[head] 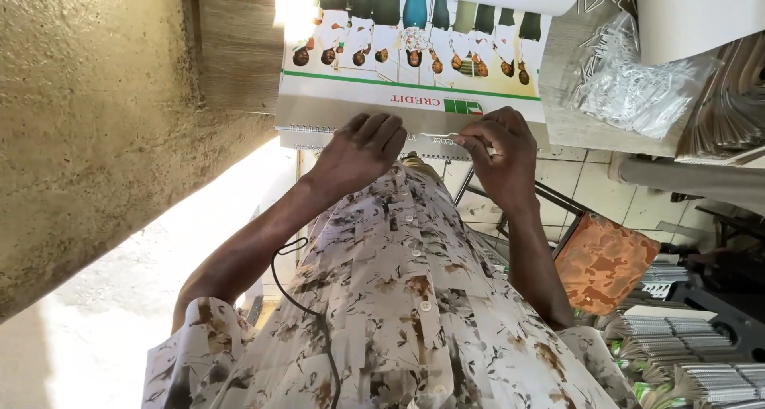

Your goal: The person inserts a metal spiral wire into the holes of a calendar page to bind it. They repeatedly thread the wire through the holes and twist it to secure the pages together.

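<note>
A printed calendar sheet [414, 98] with a row of pictured people and a green stripe lies on the wooden worktop [239, 50] in front of me. Its near edge carries a silver wire comb binding [311, 134]. My left hand [358, 150] rests flat on that bound edge, fingers spread over the wire. My right hand [498, 158] pinches a thin piece of metal wire [446, 136] at the same edge, close beside the left hand. My patterned shirt fills the lower middle of the view.
A clear plastic bag of wire hangers [629, 90] lies at the upper right, beside white paper rolls [693, 11]. Stacks of wire-bound sheets [693, 353] sit at the lower right, near an orange patterned cushion [606, 262]. A rough wall [96, 122] stands left.
</note>
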